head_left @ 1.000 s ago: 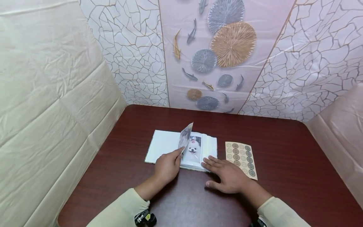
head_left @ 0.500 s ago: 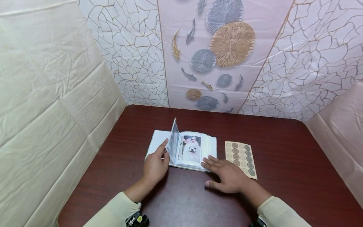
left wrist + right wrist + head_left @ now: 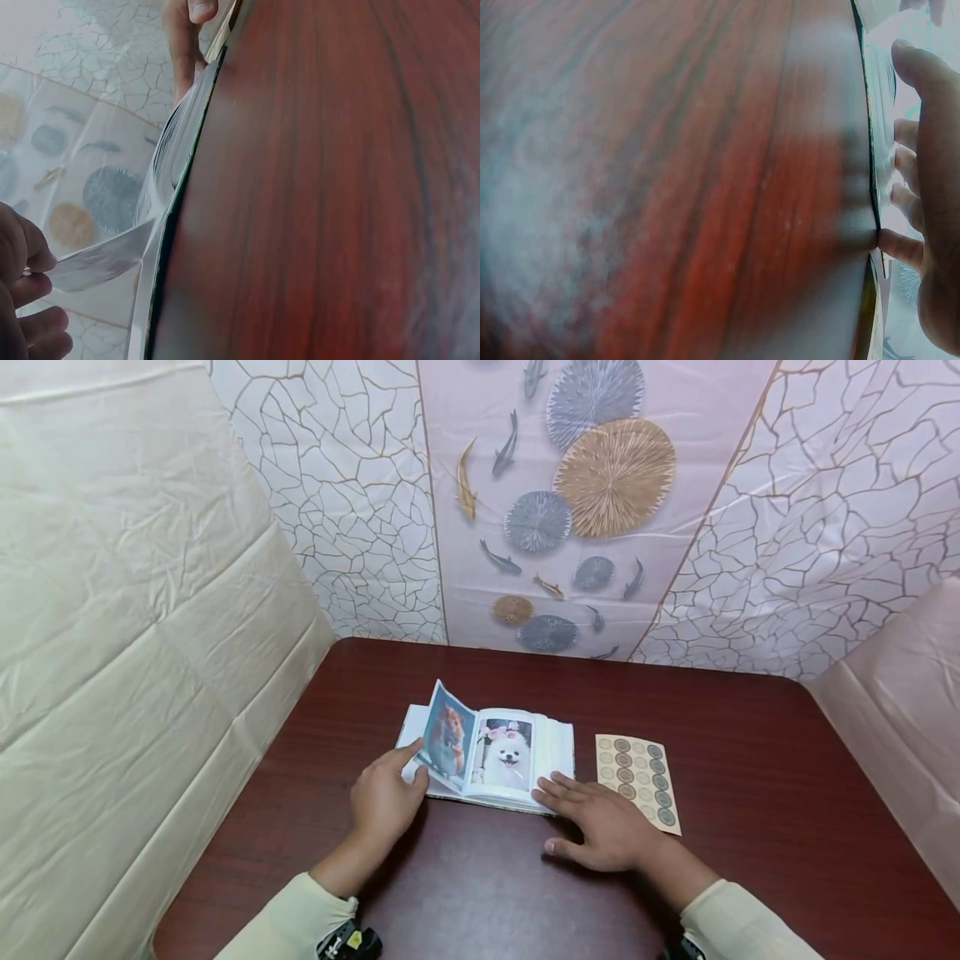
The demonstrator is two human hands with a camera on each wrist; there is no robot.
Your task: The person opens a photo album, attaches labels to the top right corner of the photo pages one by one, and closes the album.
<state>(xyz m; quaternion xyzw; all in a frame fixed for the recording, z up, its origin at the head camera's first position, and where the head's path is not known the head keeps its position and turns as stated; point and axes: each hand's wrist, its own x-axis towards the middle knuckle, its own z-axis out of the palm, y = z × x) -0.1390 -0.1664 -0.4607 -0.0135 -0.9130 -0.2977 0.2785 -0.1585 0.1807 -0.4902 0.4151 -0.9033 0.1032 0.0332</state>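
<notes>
A small photo album (image 3: 557, 747) lies open on the dark red-brown table, its right page showing a photo of a white fluffy dog (image 3: 504, 760). My left hand (image 3: 382, 797) pinches the outer edge of a raised album page (image 3: 450, 735) that carries an orange and teal picture. In the left wrist view this page (image 3: 101, 262) slants up from the spine to the thumb and finger of the left hand (image 3: 26, 300). With fingers spread, my right hand (image 3: 600, 827) rests on the album's lower right corner, its little finger close to the sticker sheet.
Right of the album lies a beige sheet of round stickers (image 3: 637, 760), its lower part partly under the right hand. The table (image 3: 495, 877) ends at a patterned cloth backdrop (image 3: 510, 510), with a pale cloth (image 3: 150, 610) along the left side.
My left hand has carried the page leftward over the spine, uncovering the whole dog photo and showing the page's picture. The right hand has stayed in place.
</notes>
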